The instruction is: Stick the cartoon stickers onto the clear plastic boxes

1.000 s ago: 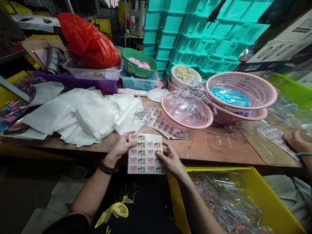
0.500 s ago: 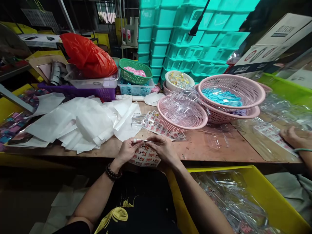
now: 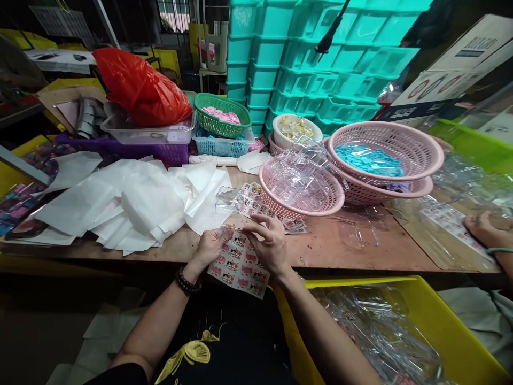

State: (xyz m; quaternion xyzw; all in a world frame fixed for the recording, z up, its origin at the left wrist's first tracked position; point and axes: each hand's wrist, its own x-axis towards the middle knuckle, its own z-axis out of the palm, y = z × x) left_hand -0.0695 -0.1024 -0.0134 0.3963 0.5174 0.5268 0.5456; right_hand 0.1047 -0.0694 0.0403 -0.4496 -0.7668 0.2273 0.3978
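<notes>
A sheet of cartoon cat stickers (image 3: 239, 266) hangs tilted in front of my body, just off the table's front edge. My left hand (image 3: 211, 247) pinches its upper left corner. At the top edge, my right hand (image 3: 267, 240) has thumb and forefinger closed on the sheet, with the other fingers raised; whether a single sticker is between them is too small to see. Beyond my hands, more sticker sheets (image 3: 252, 193) lie partly beneath a pink basket (image 3: 266, 193) of clear plastic cases. One clear plastic case (image 3: 228, 199) rests beside those sheets.
White backing papers (image 3: 140, 195) pile up on the left. Stacked pink baskets (image 3: 436, 155) hold blue pieces on the right. A yellow bin (image 3: 460, 331) of clear cases stands below the table edge. Another person's hand (image 3: 487, 230) rests near a sheet at far right.
The sticker sheet has unfolded downward and shows more of its face. My right hand's fingers have lifted and spread along the top edge. My left hand keeps its hold.
</notes>
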